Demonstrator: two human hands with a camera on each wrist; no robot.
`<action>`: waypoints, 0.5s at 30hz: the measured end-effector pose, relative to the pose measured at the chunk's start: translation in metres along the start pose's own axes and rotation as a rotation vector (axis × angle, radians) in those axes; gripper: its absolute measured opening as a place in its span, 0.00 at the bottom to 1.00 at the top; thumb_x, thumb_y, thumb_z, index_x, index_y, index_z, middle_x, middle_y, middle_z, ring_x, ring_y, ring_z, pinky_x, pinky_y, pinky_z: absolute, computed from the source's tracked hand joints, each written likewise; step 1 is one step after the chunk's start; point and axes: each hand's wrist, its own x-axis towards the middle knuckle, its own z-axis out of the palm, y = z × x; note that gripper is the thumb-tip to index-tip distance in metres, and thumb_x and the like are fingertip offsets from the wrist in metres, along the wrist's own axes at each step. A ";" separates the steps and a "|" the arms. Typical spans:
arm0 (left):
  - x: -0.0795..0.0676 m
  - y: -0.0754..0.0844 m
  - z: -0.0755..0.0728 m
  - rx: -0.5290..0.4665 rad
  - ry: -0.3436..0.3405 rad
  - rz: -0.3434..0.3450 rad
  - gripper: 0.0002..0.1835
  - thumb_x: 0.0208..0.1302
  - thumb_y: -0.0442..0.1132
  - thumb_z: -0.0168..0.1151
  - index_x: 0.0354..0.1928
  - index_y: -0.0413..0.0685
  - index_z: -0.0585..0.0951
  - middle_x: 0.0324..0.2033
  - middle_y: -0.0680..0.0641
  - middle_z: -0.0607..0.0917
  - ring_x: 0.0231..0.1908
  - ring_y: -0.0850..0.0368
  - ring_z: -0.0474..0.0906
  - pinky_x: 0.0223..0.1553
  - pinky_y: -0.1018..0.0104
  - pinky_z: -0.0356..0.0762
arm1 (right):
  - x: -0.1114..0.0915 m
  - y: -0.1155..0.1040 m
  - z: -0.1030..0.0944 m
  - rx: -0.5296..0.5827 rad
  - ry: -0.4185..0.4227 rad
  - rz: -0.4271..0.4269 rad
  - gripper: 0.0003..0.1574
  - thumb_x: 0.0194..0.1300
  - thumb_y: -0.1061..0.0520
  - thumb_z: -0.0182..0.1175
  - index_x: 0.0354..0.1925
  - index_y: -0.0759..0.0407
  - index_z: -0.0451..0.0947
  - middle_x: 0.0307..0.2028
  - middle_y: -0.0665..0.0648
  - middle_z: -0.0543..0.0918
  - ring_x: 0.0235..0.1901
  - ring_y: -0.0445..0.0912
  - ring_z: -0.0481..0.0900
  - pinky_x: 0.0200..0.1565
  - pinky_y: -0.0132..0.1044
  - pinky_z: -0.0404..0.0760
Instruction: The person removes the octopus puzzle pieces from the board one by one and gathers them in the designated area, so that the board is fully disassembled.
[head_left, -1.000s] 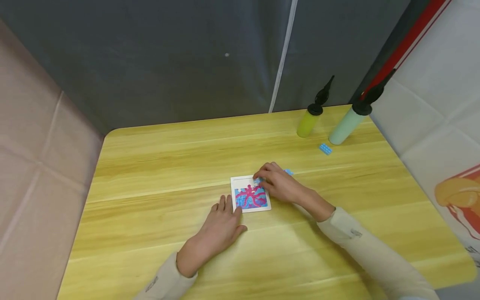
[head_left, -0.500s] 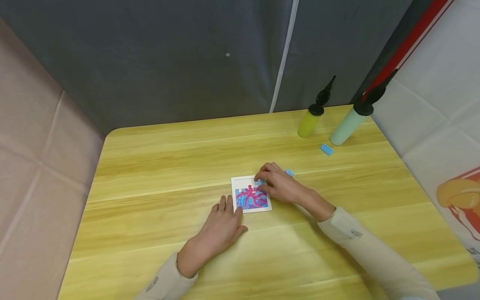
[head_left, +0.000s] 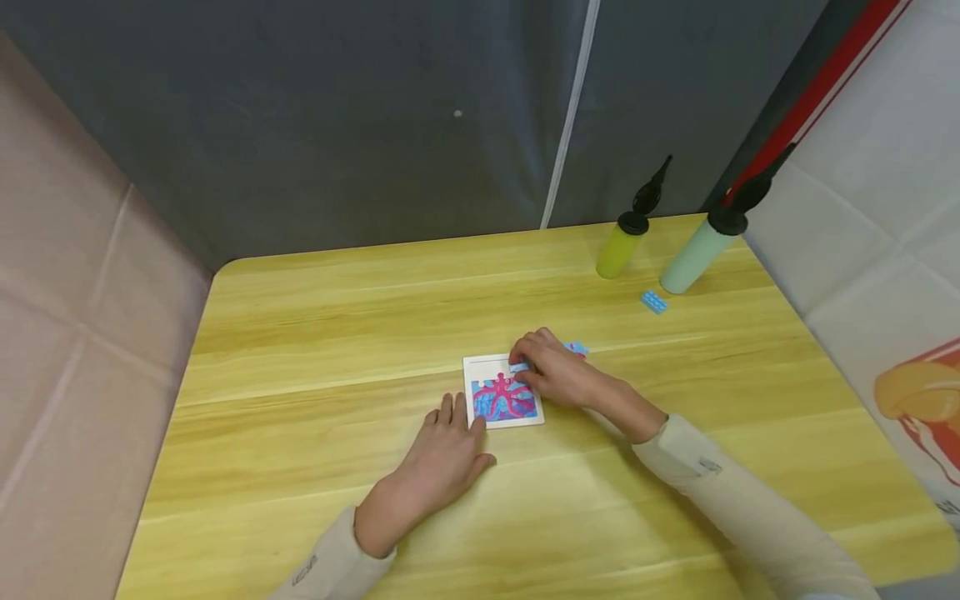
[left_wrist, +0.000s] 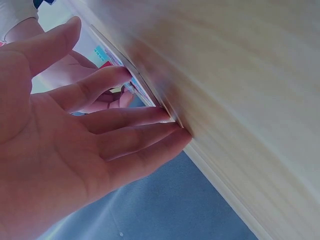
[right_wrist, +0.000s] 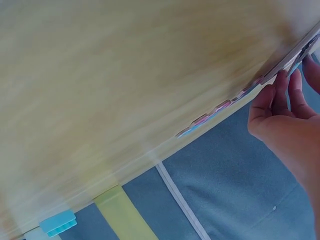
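Note:
A small white-framed jigsaw puzzle (head_left: 487, 367) lies on the wooden table, its lower part filled with a pink octopus on blue (head_left: 501, 402). At its left edge rests my left hand (head_left: 435, 458), fingers straight; the left wrist view shows the fingertips (left_wrist: 184, 136) down at the tabletop. Over the upper right corner, my right hand (head_left: 558, 371) pinches a blue puzzle piece (head_left: 519, 367) between thumb and fingers. That piece (right_wrist: 294, 67) looks tilted in the right wrist view. Several loose pieces (right_wrist: 210, 116) lie beyond the right hand, partly hidden by it in the head view.
A light blue toy brick (head_left: 654, 302) lies at the back right. Behind it stand a yellow-green cylinder (head_left: 617, 252) and a mint cylinder (head_left: 696, 257), both with black nozzle-like tops. A dark curtain (head_left: 337, 125) hangs behind the table (head_left: 322, 333).
My right hand has shifted only slightly at the puzzle's upper right corner, still pinching the piece. More of the loose pieces behind it shows. My left hand has stayed in place.

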 end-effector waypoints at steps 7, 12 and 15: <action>0.001 0.000 0.000 -0.003 -0.003 -0.004 0.29 0.72 0.57 0.63 0.60 0.39 0.79 0.66 0.23 0.73 0.69 0.25 0.70 0.64 0.40 0.76 | 0.002 0.001 -0.003 0.086 0.012 0.058 0.12 0.72 0.59 0.65 0.52 0.58 0.80 0.41 0.51 0.81 0.46 0.47 0.71 0.48 0.40 0.75; 0.001 0.000 0.000 -0.010 -0.008 -0.007 0.30 0.72 0.57 0.62 0.62 0.39 0.79 0.67 0.23 0.73 0.69 0.25 0.69 0.64 0.39 0.75 | 0.003 0.003 -0.005 0.166 0.004 0.073 0.16 0.72 0.60 0.64 0.56 0.60 0.79 0.43 0.53 0.81 0.44 0.47 0.74 0.48 0.38 0.77; 0.001 0.000 0.000 -0.017 -0.008 -0.008 0.30 0.72 0.57 0.62 0.62 0.39 0.79 0.67 0.22 0.73 0.69 0.25 0.69 0.64 0.39 0.75 | 0.003 0.004 -0.006 0.212 0.015 0.064 0.16 0.72 0.62 0.63 0.57 0.61 0.78 0.44 0.56 0.80 0.42 0.46 0.75 0.46 0.37 0.78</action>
